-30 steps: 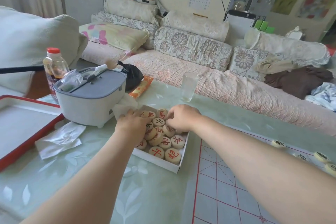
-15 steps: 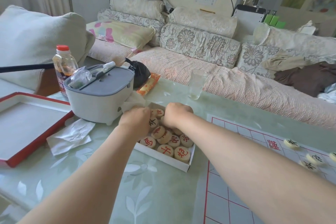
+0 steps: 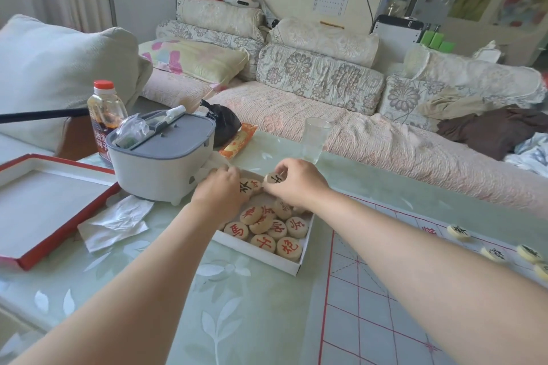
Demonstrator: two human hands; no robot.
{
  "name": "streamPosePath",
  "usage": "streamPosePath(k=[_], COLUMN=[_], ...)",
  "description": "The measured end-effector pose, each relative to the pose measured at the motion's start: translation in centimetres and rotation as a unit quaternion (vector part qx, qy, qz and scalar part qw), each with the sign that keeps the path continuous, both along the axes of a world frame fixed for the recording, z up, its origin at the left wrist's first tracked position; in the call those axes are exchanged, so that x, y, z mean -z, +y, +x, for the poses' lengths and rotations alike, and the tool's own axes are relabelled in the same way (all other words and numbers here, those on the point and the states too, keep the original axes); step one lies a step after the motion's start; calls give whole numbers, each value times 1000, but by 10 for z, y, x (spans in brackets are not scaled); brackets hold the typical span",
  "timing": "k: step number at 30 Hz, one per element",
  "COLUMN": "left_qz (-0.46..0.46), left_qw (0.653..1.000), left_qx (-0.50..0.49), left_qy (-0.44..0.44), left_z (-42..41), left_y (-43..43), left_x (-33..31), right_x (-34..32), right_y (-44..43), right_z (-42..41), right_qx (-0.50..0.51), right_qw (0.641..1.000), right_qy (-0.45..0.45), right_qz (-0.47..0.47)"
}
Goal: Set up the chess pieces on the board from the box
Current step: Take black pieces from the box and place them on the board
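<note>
Wooden discs [image 3: 262,224] fill the white box [image 3: 258,256] on the desk [image 3: 148,290]. Fingers of the right hand [image 3: 296,187] pinch a black-marked piece [image 3: 274,178] over its far edge. The left hand [image 3: 221,194] curls over others, grip unclear.

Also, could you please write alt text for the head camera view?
A person's right hand pinches a black-lettered chess piece at the far end of a white box of red-lettered pieces on a table, while the left hand reaches into the box. A red-lined board holding a few placed pieces lies to the right.
</note>
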State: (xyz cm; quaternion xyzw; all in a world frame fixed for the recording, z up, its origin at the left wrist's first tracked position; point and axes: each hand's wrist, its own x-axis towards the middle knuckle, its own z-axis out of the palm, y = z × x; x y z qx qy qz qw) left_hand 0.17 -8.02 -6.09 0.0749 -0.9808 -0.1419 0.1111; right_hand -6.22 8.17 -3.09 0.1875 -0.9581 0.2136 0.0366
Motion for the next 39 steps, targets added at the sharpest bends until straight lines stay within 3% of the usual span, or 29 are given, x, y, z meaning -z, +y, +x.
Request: streamPosePath(k=[9, 24, 33, 39], left_qz=[-19, 24, 58, 110], left_qw=[990, 940, 921, 910], left_qx=[134, 339, 382, 390], left_qy=[34, 12, -61, -85], left_z=[4, 34, 44, 51], left_y=[100, 326, 410, 445], left_x=[-24, -38, -15, -6], right_x=[-16, -8, 8, 17], right_y=[125, 365, 494, 525], right_z=[49, 129, 149, 165], right_qx=[17, 184, 309, 314], right_qw=[997, 976, 944, 943], right_qy=[-12, -9, -45, -84], right_qz=[-78, -113, -104, -67])
